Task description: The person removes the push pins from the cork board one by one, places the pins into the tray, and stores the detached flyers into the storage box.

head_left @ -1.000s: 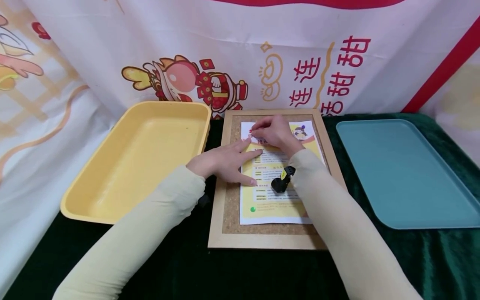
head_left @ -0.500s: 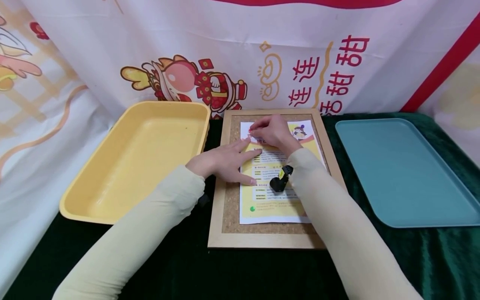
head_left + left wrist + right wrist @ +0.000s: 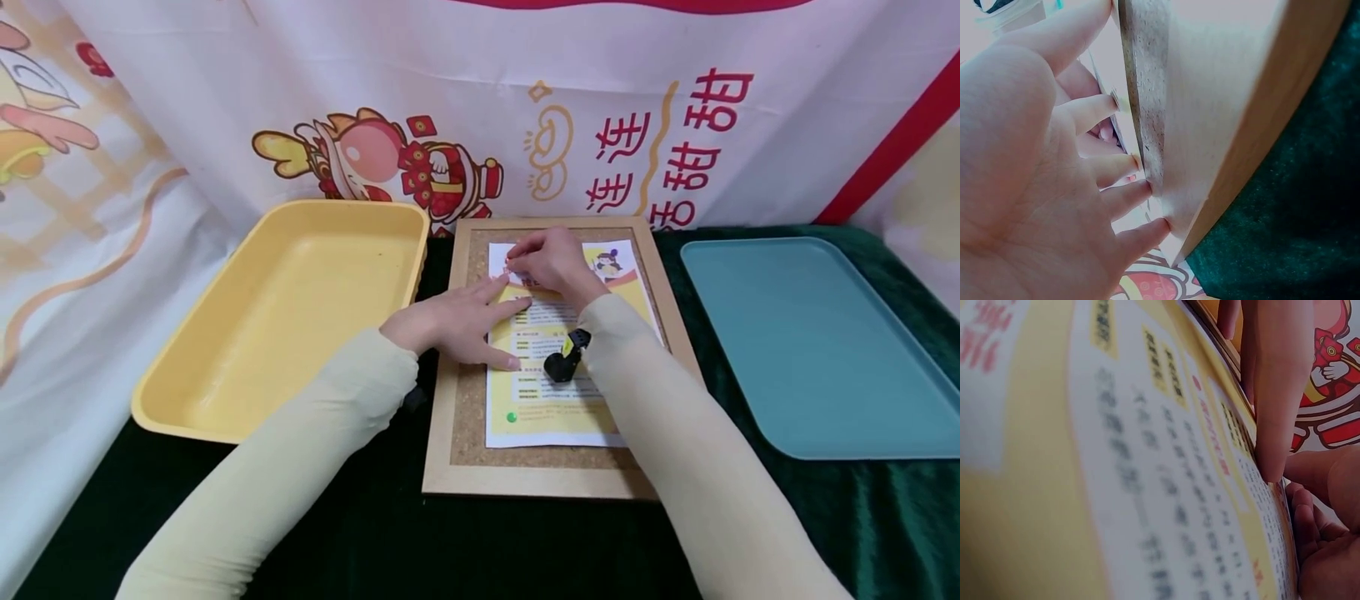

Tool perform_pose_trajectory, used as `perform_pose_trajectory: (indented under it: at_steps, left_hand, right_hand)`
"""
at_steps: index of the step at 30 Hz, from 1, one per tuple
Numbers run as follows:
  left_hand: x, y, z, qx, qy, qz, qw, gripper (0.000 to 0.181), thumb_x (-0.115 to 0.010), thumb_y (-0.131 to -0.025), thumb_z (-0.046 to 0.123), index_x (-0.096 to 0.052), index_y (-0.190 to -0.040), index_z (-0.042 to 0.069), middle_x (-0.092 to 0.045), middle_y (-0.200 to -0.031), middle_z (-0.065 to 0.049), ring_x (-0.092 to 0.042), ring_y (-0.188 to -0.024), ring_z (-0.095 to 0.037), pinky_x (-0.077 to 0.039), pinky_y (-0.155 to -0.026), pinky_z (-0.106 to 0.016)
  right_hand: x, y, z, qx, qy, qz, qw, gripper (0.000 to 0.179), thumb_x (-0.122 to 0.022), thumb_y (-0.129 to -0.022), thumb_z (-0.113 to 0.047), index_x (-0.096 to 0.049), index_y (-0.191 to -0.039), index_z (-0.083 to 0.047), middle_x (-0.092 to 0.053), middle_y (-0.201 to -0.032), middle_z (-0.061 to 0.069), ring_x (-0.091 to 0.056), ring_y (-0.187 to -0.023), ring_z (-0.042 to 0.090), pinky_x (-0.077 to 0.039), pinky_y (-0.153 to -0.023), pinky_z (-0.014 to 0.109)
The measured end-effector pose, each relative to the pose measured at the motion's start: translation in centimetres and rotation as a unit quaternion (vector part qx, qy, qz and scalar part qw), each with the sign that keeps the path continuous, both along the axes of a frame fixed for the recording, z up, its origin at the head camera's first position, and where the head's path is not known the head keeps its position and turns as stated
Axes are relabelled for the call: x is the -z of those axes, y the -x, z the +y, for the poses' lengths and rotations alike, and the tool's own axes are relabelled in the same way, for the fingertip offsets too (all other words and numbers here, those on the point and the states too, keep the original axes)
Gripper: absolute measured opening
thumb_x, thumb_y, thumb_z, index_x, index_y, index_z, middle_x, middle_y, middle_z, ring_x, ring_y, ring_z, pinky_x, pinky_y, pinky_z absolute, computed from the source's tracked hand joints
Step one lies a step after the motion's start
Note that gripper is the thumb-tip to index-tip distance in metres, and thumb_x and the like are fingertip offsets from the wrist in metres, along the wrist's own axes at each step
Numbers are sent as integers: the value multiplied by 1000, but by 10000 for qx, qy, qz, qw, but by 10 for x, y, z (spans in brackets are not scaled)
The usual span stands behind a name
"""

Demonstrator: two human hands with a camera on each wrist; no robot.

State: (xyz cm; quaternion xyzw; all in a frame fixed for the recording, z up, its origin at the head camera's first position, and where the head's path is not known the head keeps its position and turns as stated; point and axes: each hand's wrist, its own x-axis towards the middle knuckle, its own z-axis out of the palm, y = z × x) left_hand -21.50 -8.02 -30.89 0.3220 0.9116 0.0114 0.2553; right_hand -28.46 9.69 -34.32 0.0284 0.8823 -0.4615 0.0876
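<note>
A yellow and white printed sheet (image 3: 555,421) lies on a wood-framed corkboard (image 3: 468,400). My left hand (image 3: 457,321) rests on the sheet's left side with its fingers spread; in the left wrist view its fingertips meet the sheet by the board's light wooden frame (image 3: 1222,81). At the sheet's top left corner, my right hand (image 3: 553,262) pinches a small red pushpin (image 3: 509,265), mostly hidden by the fingertips. Near the lower left corner of the sheet shows a small green dot (image 3: 512,417). Close printed text on the sheet (image 3: 1122,444) fills much of the right wrist view.
A deep yellow tray (image 3: 300,308) stands left of the board, a flat blue-green tray (image 3: 817,350) to its right. Dark green cloth (image 3: 420,550) covers the table. Behind hangs a white printed curtain (image 3: 465,67). A black device (image 3: 564,362) sits at the right wrist.
The head view has shifted slightly, so everything appears a little farther right. Both hands keep their places on the sheet.
</note>
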Motion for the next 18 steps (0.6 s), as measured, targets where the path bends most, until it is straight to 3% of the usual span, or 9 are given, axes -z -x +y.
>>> perform_pose_trajectory:
  at_steps: [10,18]
  left_hand:
    - [-3,-2,5,78,-13,-18,10000,93,-58,-99,69,-15,-172,31,7,-181,-10,4,-169,-30,-11,-136,-52]
    - [-1,-2,1,-32,-31,-49,10000,95,-60,-99,68,-15,-172,30,6,-181,-11,5,-169,-29,-10,-136,-51]
  right_hand:
    - [-3,-1,3,166,19,-279,9995,14,-75,-100,-18,-83,-110,-15,-76,-123,5,-58,-121,22,-43,-115,44]
    - [-3,0,-1,96,144,-230,9996,13,-74,-101,-17,-82,-110,-13,-75,-121,6,-59,-115,22,-45,-109,41]
